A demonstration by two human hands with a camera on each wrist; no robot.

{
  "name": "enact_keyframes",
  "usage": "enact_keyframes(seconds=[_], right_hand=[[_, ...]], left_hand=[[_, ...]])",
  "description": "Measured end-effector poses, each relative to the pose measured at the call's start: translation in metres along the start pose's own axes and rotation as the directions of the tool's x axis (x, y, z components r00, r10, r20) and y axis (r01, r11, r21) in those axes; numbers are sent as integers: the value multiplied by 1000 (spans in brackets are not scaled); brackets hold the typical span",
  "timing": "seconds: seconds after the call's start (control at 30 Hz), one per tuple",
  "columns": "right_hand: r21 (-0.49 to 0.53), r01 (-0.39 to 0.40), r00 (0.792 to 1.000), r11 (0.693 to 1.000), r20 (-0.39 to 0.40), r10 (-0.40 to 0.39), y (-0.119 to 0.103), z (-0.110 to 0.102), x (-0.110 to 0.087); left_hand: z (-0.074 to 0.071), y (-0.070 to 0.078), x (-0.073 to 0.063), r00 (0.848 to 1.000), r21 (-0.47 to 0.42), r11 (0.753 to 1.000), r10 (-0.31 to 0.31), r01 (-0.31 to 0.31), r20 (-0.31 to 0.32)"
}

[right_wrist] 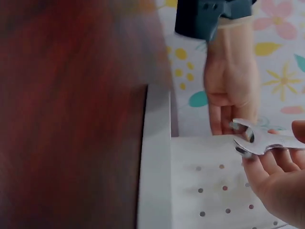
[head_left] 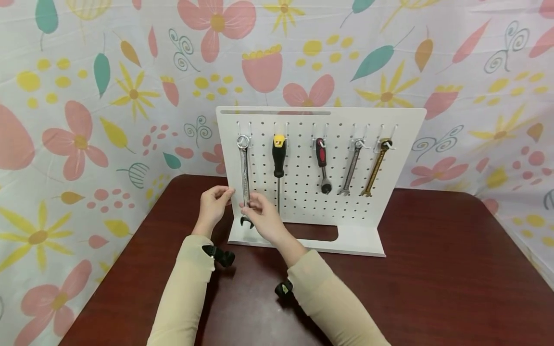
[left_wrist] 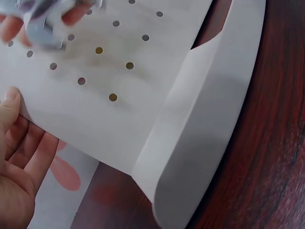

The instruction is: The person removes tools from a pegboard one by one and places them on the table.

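A white pegboard stand (head_left: 346, 113) stands upright on the table. My left hand (head_left: 213, 204) grips its left edge, thumb (left_wrist: 11, 101) on the front face and the other fingers behind. A long silver combination wrench (head_left: 245, 175) hangs at the far left of the board, its ring end up at a hook. With my right hand (head_left: 267, 220) I hold the wrench low on its shank, just above the open end. In the right wrist view the wrench's open jaw (right_wrist: 250, 138) sticks out past my fingers (right_wrist: 255, 171); in the left wrist view that end is blurred.
Right of the wrench hang a yellow-and-black screwdriver (head_left: 279, 156), a red-and-black ratchet (head_left: 321, 154), a smaller silver wrench (head_left: 352, 168) and a gold-coloured wrench (head_left: 375, 168). Underneath is a dark red wooden table (head_left: 454, 269); a flowered curtain (head_left: 143, 72) hangs behind.
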State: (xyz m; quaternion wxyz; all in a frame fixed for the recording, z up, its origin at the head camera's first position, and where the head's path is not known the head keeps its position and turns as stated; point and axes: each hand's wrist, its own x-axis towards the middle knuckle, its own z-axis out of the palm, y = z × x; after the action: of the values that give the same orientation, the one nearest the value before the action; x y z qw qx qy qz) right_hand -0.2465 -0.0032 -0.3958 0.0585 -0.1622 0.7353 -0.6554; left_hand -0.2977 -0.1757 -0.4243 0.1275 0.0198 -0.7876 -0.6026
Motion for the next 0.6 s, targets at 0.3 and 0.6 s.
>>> enact_keyframes(seconds=[0.3, 0.6], right_hand=[[52, 40, 996, 998, -79, -36, 1, 4, -27], [63, 86, 994, 994, -78, -81, 6, 7, -33]], left_hand=[[6, -2, -5, 996, 7, 999, 43, -43, -83], [14, -6, -15, 980, 29, 997, 71, -67, -187]])
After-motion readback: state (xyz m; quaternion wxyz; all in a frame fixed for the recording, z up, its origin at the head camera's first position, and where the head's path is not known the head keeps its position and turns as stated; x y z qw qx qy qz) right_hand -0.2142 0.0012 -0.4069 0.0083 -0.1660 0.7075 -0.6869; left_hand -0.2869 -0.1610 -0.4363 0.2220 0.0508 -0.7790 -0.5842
